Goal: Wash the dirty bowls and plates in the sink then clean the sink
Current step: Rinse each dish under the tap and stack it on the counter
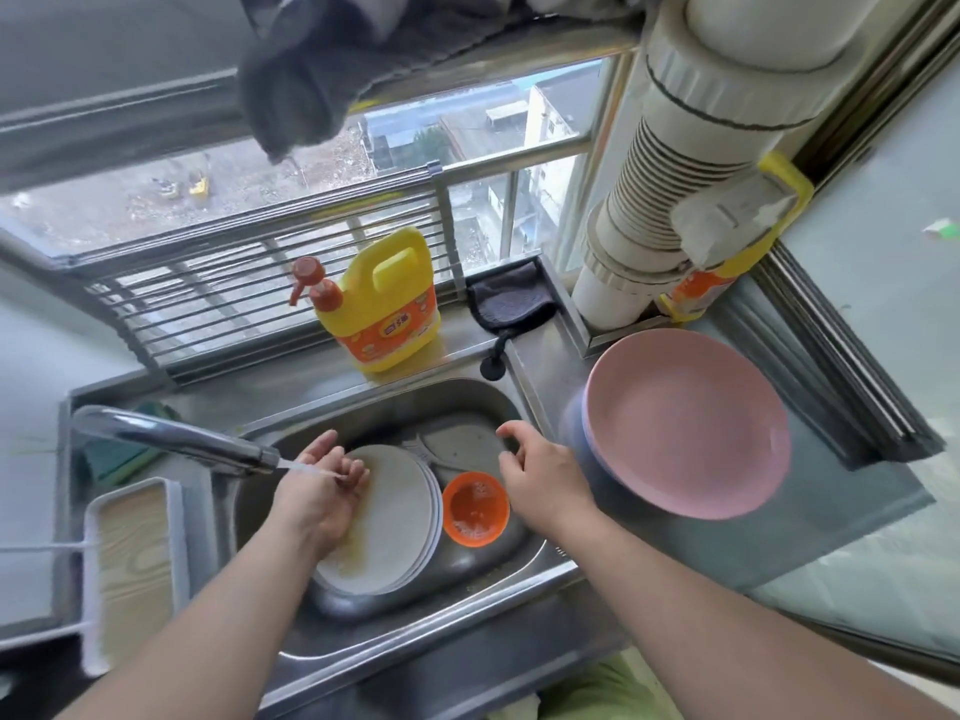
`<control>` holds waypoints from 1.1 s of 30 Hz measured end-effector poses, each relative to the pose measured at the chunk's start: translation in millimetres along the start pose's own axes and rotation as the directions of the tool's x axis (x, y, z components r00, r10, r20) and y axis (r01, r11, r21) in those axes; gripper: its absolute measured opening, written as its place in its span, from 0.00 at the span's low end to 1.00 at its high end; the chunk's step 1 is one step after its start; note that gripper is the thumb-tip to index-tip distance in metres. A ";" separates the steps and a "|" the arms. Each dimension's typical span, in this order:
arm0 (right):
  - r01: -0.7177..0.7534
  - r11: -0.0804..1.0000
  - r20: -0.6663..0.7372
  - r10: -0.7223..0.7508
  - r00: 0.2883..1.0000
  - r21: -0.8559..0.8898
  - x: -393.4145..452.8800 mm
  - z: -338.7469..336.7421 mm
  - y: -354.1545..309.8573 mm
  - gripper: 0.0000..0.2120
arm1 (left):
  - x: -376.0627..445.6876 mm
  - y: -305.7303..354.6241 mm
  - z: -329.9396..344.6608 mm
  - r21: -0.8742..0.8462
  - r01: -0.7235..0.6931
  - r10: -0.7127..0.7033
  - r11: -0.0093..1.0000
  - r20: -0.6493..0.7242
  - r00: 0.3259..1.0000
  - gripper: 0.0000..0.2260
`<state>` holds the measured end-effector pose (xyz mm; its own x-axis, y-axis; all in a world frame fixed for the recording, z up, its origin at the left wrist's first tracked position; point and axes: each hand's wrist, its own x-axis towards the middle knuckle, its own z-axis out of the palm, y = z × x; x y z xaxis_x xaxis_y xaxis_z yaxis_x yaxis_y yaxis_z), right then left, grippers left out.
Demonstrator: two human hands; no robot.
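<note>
Several grey plates (387, 522) lie stacked and tilted in the steel sink (519, 569), the top one streaked with brown residue; an orange bowl (475, 508) sits just beside them, and a brush (441, 454) lies behind. My left hand (324, 493) hovers over the top plate under the stream from the tap (171, 441), fingers loosely curled, holding nothing I can make out. My right hand (540, 472) hangs above the sink's far right, fingers relaxed and empty. Pink plates (685, 423) are stacked on the desk (779, 537) at right; a yellow detergent jug (387, 301) stands on the ledge behind.

I judge the plates light, rigid plastic and slick when wet and greasy; the stack may slide against the sloped basin wall. I would take the top plate by its raised rim, thumb on the face and fingers beneath, where the edge lifts clear of the stack. The bowl looks small and light enough to be pinched at its lip.
</note>
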<state>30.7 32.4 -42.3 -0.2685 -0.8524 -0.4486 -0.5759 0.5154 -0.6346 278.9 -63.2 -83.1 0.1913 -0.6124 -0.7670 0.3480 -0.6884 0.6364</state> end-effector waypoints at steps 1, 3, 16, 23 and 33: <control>-0.002 1.000 0.003 0.002 1.000 -0.008 -1.2 -0.1 1.0 0.16 | -1.4 -2.5 -1.2 0.040 0.001 -0.001 0.999 0.007 1.000 0.10; -0.007 1.000 0.005 0.007 1.000 -0.002 -4.0 -2.2 2.2 0.17 | -3.9 -9.2 -3.6 0.117 -0.013 0.011 0.993 0.015 1.000 0.08; -0.080 0.996 -0.365 0.086 0.927 0.033 -14.5 -125.2 78.3 0.15 | -47.6 -54.1 55.1 0.405 -0.064 0.031 0.912 0.089 0.996 0.14; -0.346 0.938 -0.417 0.325 0.849 0.026 -29.1 -206.2 161.1 0.20 | -105.3 -103.0 179.7 0.613 -0.289 0.052 0.735 0.375 0.926 0.08; -0.342 0.892 -0.276 0.264 0.924 -0.296 -28.3 -215.7 163.9 0.11 | -129.2 -117.5 222.2 0.841 -0.535 0.238 0.075 0.506 0.829 0.04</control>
<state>-222.6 122.0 2.1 -0.6130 -0.6764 -0.4083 -0.6499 0.7255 -0.2263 9.3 10.4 -40.6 -0.2231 -0.8681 -0.4434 -0.8484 -0.0510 0.5269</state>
